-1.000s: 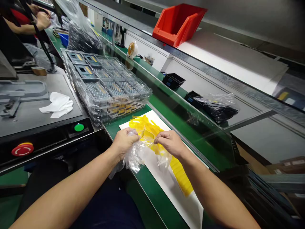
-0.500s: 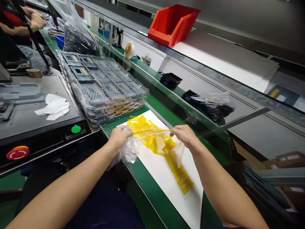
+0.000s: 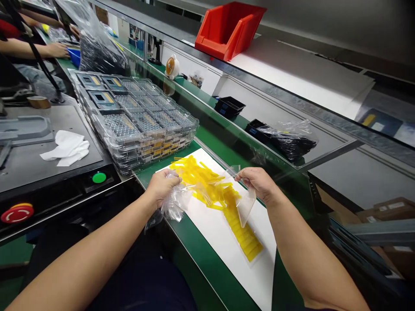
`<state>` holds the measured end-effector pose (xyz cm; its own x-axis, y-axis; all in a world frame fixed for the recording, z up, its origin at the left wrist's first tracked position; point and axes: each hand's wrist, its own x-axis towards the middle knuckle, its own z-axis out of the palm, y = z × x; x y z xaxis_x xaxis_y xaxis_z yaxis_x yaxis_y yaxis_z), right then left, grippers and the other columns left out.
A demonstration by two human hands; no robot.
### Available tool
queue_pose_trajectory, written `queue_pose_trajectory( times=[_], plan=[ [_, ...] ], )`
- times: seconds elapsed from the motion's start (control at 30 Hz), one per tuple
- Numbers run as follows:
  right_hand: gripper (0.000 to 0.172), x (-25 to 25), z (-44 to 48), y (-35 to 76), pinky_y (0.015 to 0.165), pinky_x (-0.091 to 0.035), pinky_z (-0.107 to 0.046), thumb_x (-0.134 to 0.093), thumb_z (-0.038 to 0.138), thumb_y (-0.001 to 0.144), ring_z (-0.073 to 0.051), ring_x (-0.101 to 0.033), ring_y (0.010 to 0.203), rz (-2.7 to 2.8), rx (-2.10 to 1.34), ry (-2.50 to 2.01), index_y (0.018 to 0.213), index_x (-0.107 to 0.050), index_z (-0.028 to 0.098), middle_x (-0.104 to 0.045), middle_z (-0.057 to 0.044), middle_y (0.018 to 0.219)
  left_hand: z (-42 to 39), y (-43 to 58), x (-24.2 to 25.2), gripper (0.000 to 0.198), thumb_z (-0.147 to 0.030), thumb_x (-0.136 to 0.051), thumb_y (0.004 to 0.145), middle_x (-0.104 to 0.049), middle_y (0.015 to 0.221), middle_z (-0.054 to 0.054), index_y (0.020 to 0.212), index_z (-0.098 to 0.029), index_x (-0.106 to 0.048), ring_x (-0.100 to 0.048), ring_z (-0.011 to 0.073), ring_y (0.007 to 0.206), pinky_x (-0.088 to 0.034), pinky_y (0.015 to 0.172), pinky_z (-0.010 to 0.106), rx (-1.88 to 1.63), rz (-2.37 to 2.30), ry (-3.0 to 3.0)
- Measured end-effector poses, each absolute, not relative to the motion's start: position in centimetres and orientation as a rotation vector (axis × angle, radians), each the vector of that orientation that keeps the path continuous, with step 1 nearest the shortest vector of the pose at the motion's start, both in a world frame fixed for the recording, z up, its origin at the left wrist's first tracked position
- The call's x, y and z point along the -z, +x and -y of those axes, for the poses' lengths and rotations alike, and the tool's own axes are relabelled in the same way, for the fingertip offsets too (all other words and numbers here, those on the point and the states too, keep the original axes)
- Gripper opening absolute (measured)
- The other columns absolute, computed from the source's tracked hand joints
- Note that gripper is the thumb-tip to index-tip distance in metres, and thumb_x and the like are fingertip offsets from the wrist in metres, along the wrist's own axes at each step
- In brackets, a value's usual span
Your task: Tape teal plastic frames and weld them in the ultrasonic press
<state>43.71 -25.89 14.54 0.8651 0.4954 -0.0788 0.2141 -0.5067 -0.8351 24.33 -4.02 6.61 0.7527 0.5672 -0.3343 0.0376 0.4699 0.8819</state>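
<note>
My left hand (image 3: 161, 186) is closed on a crumpled wad of clear plastic film (image 3: 175, 203) at the near edge of a white sheet (image 3: 223, 242). My right hand (image 3: 257, 183) pinches one separate clear film piece (image 3: 245, 207) that hangs down from its fingers. Between the hands lies a heap of yellow strips (image 3: 207, 183), and a row of them (image 3: 243, 235) runs toward me along the white sheet.
A stack of clear blister trays (image 3: 139, 123) with parts stands just behind the sheet. To the left is a grey machine with a white cloth (image 3: 66, 148), green button (image 3: 99, 177) and red stop button (image 3: 17, 213). Another person's arms (image 3: 35, 47) work at far left. A red bin (image 3: 228, 28) sits on the shelf.
My hands have drawn apart: the right hand moved right with a clear film piece, which is now separate from the wad in my left hand. The camera view drifted slightly.
</note>
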Motion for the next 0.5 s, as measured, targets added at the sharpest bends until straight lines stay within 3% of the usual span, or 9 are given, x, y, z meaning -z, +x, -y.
queue_pose_trajectory(
  times=[0.37,0.5],
  plan=[
    [0.010,-19.1,25.0,41.6,0.038,-0.023,-0.022,-0.059,0.021,0.057,-0.005,-0.032,0.043,0.520,-0.262,-1.893,0.055,-0.064,0.013,-0.063,-0.006,0.060,2.7,22.7,-10.3,0.024,-0.034,-0.075,0.063,-0.065,0.074,0.000,0.073,-0.016,-0.062,-0.056,0.0117,0.064,-0.043,0.062,0.024,-0.406,-0.299,1.521],
    [0.011,-19.3,24.2,40.0,0.038,-0.024,-0.021,-0.057,0.022,0.056,-0.005,-0.035,0.043,0.597,-0.249,-1.892,0.056,-0.064,0.013,-0.068,-0.008,0.074,2.7,21.8,-10.2,0.028,-0.033,-0.075,0.064,-0.065,0.079,0.000,0.085,-0.017,-0.065,-0.057,0.0122,0.065,-0.044,0.063,0.024,-0.414,-0.288,1.504]
  ],
)
